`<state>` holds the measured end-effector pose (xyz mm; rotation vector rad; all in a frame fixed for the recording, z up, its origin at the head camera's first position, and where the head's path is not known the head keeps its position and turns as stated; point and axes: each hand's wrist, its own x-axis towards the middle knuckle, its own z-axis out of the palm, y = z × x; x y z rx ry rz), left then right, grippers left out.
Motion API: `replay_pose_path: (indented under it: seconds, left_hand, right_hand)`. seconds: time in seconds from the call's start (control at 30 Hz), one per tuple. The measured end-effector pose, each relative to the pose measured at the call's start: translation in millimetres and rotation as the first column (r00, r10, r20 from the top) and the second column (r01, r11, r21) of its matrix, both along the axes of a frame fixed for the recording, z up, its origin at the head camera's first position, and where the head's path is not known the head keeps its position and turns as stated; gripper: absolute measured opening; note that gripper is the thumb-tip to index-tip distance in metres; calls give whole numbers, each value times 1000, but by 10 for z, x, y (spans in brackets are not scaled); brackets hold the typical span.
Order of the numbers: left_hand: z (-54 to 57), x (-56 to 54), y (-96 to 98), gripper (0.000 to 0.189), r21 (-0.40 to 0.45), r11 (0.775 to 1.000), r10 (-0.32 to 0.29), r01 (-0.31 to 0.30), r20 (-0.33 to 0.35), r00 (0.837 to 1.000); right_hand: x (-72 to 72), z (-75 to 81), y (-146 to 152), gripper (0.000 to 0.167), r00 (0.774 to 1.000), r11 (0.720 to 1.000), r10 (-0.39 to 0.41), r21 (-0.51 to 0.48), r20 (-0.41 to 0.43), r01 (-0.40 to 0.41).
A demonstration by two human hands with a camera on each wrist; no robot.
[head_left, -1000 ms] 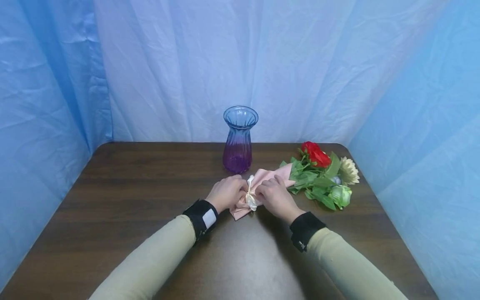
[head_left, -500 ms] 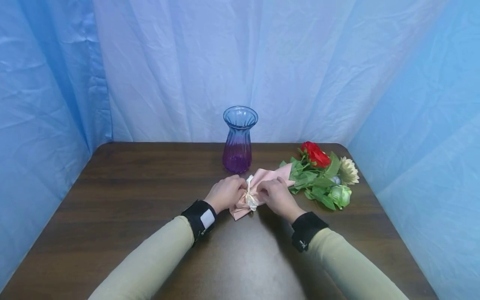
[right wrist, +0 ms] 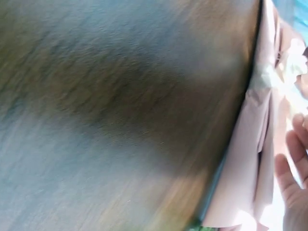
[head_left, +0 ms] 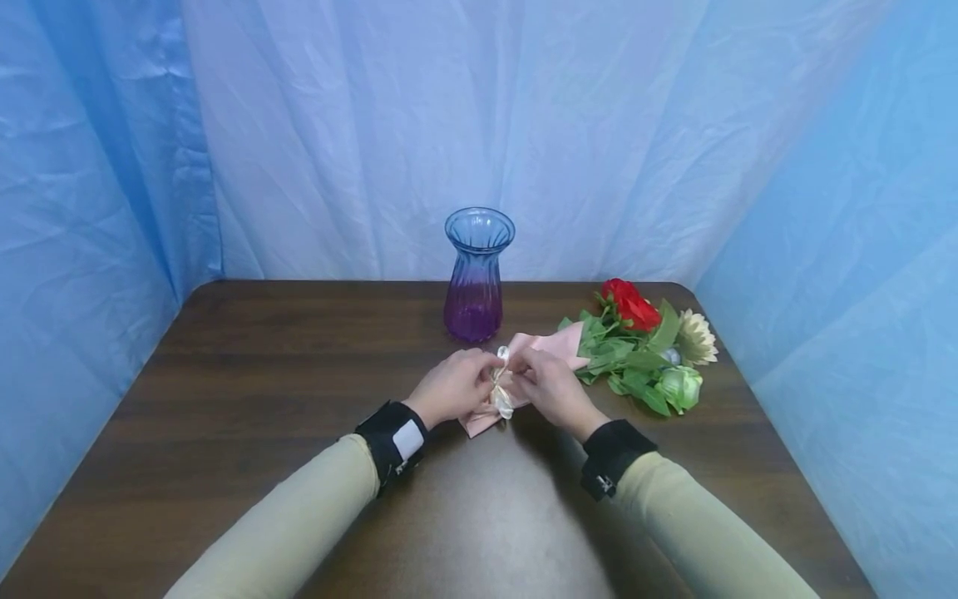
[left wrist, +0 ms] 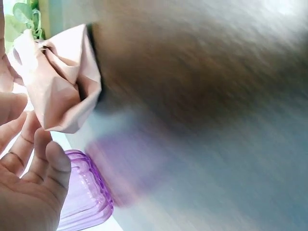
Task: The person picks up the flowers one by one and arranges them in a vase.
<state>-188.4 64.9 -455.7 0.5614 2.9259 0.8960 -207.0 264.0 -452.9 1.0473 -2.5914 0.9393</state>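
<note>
A bouquet lies on the table in pink wrapping paper (head_left: 563, 343), tied with a cream ribbon bow (head_left: 502, 403). From its right end stick out a red flower (head_left: 632, 305), a cream flower (head_left: 696, 339) and a pale green flower (head_left: 680, 388) among leaves. My left hand (head_left: 452, 385) pinches the bow's upper part from the left with thumb and forefinger. From the right, my right hand (head_left: 554, 391) pinches it too, fingertips close to the left ones. In the left wrist view the gathered end of the paper (left wrist: 57, 86) flares beside the left fingers, whose tips at the bow are partly cut off.
A glass vase (head_left: 475, 287), blue above and purple below, stands upright just behind the bouquet. The dark wooden table (head_left: 262, 366) ends at blue cloth curtains (head_left: 359, 150) at the back and both sides.
Both hands have shifted inward over the bow, so their fingertips now come close together at its upper loop. The bouquet and vase have stayed in place.
</note>
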Motion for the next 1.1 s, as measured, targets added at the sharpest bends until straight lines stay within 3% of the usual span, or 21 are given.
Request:
replay_pose_path:
  seconds: [0.13,0.27,0.43,0.6,0.7,0.8,1.1]
  left_hand:
    - [12,-7,20,17,41,999,-15,14,29,999]
    - [12,-30,28,6,72,997,15,-16,8,1000]
    - [-16,-53,13,6,128,990,56,-63,59,997]
    - [-38,-72,-2,6,160,984,56,-74,114,992]
    - [-40,-87,-8,7,157,985,56,-74,118,991]
    - [-38,-95,-10,8,154,985,61,-80,126,990]
    - [-28,-91,-39,10,191,975,76,-113,188,979]
  right_hand:
    - [14,34,-42,13,1000,997,18,-70,22,-17]
    - [32,39,-53,13,1000,995,20,-96,21,-18]
    - [63,19,-30,12,994,1000,11,29,-112,-8]
    - [103,-15,-29,12,949,977,173,166,-262,-132]
    - [138,-14,-51,15,932,953,240,248,-273,-173]
    - [158,-28,-61,22,932,936,239,319,-273,-147]
    - [155,-119,-90,16,887,945,237,305,-395,-117]
